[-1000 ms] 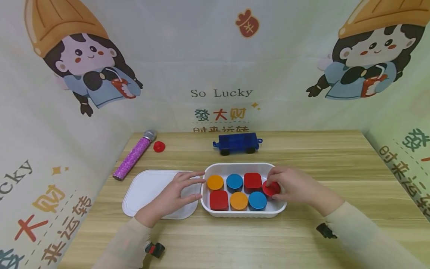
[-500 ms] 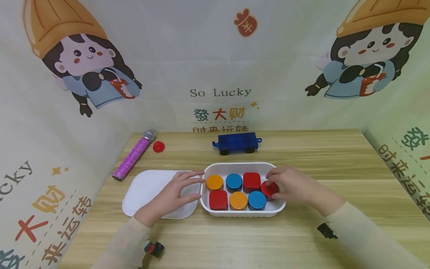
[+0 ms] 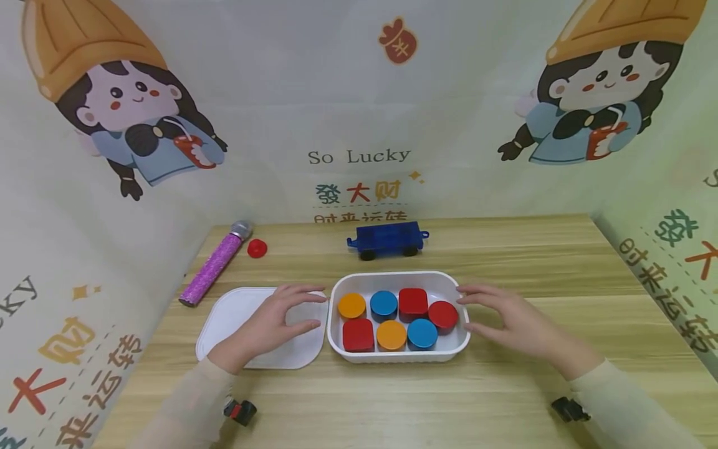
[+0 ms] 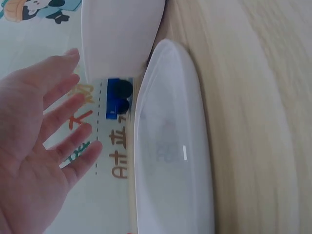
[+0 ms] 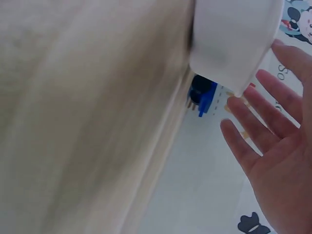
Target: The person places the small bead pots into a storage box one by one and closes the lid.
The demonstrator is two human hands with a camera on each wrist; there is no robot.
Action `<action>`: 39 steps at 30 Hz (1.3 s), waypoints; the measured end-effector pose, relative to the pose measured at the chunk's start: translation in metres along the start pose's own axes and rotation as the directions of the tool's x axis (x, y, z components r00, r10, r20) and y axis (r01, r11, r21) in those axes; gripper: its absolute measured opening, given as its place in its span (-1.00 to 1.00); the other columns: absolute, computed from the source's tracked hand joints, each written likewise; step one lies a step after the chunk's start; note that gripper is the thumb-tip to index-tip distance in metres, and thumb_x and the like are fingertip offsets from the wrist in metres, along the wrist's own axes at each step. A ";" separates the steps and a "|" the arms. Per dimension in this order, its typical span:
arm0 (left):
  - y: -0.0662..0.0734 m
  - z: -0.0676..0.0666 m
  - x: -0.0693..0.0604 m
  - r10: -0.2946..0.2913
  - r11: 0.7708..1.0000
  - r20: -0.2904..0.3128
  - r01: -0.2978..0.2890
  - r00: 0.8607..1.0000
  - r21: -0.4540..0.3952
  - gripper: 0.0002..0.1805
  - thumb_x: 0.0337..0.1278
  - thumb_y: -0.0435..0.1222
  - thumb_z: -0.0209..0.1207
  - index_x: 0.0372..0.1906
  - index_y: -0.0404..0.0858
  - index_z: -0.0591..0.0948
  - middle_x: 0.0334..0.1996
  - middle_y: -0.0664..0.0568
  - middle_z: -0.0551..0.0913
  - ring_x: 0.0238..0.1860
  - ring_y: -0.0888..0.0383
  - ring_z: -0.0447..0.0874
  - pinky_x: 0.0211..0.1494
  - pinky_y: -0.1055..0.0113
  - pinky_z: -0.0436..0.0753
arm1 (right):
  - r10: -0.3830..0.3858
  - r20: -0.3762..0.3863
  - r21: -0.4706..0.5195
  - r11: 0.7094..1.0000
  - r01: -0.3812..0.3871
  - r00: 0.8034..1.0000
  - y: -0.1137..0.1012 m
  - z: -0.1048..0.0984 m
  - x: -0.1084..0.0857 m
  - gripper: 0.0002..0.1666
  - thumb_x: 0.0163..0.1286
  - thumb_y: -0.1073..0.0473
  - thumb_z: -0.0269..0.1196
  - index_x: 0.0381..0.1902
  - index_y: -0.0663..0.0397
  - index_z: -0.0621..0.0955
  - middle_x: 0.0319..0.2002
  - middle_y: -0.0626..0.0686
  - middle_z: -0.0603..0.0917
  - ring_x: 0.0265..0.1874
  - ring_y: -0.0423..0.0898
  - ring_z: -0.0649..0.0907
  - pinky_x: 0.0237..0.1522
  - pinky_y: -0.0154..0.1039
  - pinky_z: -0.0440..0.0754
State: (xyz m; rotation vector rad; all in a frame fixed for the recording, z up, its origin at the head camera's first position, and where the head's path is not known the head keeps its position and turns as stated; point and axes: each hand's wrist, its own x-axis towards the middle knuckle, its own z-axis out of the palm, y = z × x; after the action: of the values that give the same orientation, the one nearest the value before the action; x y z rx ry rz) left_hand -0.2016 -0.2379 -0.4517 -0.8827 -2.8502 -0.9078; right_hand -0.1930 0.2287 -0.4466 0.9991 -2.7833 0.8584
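Note:
In the head view a white oval-ended box [image 3: 392,357] holds two orange round pieces [image 3: 352,305], two blue round pieces [image 3: 384,304], two red rounded-square pieces [image 3: 358,335] and one red round piece [image 3: 443,316]. My left hand [image 3: 269,324] hovers over a white lid [image 3: 221,321], its fingertips close to the box's left end and holding nothing. At the right end, my right hand [image 3: 513,318] has its fingers spread at the rim, also holding nothing. Whether the fingertips touch the rim I cannot tell. Both wrist views show the palms with fingers extended.
Behind the box a blue toy wagon [image 3: 388,239] stands on the wooden table [image 3: 364,405]. Towards the back left lie a glittery pink microphone [image 3: 215,265] and a small red dome-shaped piece [image 3: 257,248]. A printed cloth [image 3: 280,93] encloses the table at the back and sides.
My right hand has let go of the red round piece and moved right, out to the box's end. My left hand has drawn slightly left. The head view has shifted a little.

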 end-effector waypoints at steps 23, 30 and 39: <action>-0.100 -0.088 -0.087 -0.349 0.913 -0.061 0.354 0.935 0.203 -0.58 0.25 -0.30 0.38 0.14 -0.43 0.67 0.07 -0.35 0.70 0.06 -0.33 0.67 0.09 -0.25 0.66 | 0.041 -0.043 0.159 0.987 -0.034 0.998 0.008 0.004 -0.007 -0.37 0.26 0.07 0.53 0.28 -0.03 0.64 0.40 0.03 0.57 0.31 0.14 0.61 0.15 0.21 0.70; -0.113 -0.091 -0.098 -0.366 0.896 -0.020 0.358 0.930 0.264 -0.60 0.20 -0.31 0.39 0.09 -0.42 0.70 -0.16 -0.17 0.77 -0.16 -0.07 0.70 -0.10 -0.05 0.73 | 0.052 -0.023 0.185 0.982 -0.047 0.998 0.009 0.006 -0.006 -0.37 0.29 0.05 0.50 0.31 -0.03 0.62 0.42 0.06 0.56 0.25 0.10 0.65 0.06 0.08 0.76; -0.117 -0.084 -0.102 -0.396 0.885 0.010 0.378 0.918 0.270 -0.74 0.21 -0.30 0.38 -0.04 -0.32 0.76 -0.34 0.05 0.72 -0.33 0.18 0.55 -0.29 0.27 0.57 | 0.072 -0.012 0.200 0.977 -0.068 0.997 0.008 0.008 -0.008 -0.36 0.32 0.01 0.48 0.33 -0.05 0.60 0.44 0.05 0.53 0.19 0.05 0.70 0.07 0.08 0.75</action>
State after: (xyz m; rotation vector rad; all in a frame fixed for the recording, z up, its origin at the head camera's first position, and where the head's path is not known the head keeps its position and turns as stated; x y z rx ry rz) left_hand -0.1898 -0.4136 -0.4623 -0.3230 -3.1644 -0.4972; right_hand -0.1904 0.2341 -0.4589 0.9162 -2.7742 1.1702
